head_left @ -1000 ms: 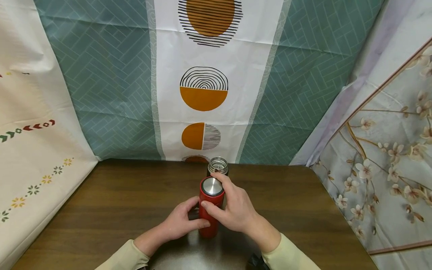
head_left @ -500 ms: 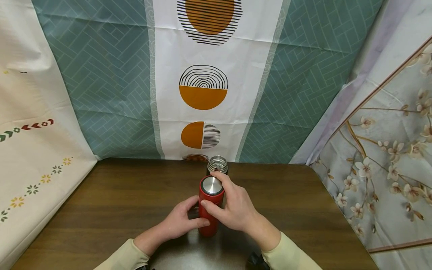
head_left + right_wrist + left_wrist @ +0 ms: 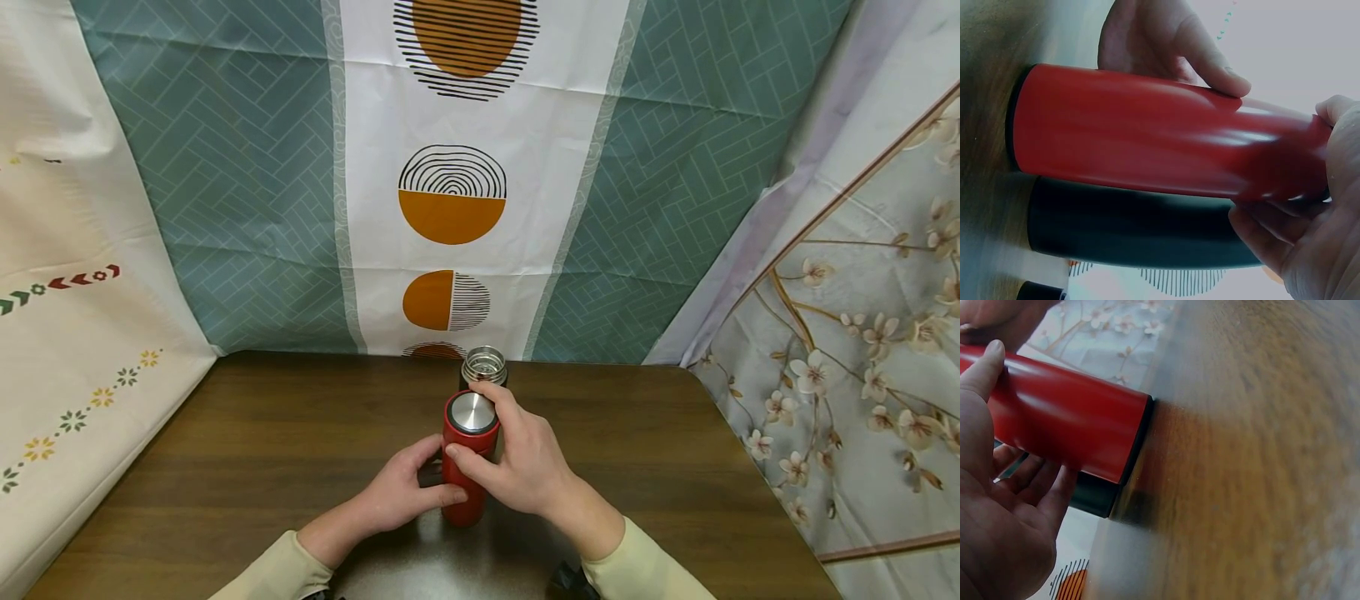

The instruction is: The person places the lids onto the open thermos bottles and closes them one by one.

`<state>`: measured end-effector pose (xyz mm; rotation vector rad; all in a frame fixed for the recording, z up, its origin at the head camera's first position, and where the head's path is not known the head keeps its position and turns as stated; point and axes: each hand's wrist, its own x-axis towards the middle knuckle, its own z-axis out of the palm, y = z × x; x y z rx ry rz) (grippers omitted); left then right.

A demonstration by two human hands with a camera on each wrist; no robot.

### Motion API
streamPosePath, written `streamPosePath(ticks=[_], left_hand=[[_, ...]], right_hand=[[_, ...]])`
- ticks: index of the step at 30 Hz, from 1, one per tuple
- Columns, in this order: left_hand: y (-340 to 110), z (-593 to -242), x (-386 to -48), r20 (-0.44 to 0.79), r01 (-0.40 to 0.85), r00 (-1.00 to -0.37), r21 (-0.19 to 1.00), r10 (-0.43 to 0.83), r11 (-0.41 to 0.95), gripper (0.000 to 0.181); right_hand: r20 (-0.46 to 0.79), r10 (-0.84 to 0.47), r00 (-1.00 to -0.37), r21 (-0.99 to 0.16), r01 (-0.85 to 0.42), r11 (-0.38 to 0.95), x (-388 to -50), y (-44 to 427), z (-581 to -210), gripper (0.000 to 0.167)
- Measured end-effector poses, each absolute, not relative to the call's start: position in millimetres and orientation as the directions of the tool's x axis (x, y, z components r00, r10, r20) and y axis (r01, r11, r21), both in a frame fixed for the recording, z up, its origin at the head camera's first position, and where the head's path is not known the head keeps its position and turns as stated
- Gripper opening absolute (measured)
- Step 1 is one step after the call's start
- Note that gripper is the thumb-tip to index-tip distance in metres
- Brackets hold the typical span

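Note:
A red thermos [image 3: 462, 510] with a silver disc on its black-edged top stands upright on the wooden table. My left hand [image 3: 393, 497] holds its body from the left. In the left wrist view the thumb lies on one side of the red wall [image 3: 1079, 412] and the fingers on the other. Higher up, my right hand [image 3: 528, 462] grips the thermos near its top, thumb in front and fingers behind. Just behind it stands a dark thermos [image 3: 1129, 219], whose bare metal mouth [image 3: 483, 364] shows in the head view with no lid on it.
The brown tabletop [image 3: 300, 417] ends at a patterned cloth [image 3: 450, 117] hanging at the back. Side cloths hang left [image 3: 90, 375] and right [image 3: 847, 400]. A small black object [image 3: 1040, 291], partly cut off, lies beyond the dark thermos in the right wrist view.

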<state>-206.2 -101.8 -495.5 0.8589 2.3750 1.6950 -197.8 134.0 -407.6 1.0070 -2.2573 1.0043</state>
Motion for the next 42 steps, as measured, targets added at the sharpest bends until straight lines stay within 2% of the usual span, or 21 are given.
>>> streamPosePath(ticks=[42], left_hand=[[-102.0,-496.1,-205.9,0.246,0.386,-0.832,0.901,0.497,0.200,0.051]], right_hand=[[0.656,-0.424,-0.624,-0.435,-0.772,0.463,-198.3,133.8,-409.2,0.074]])
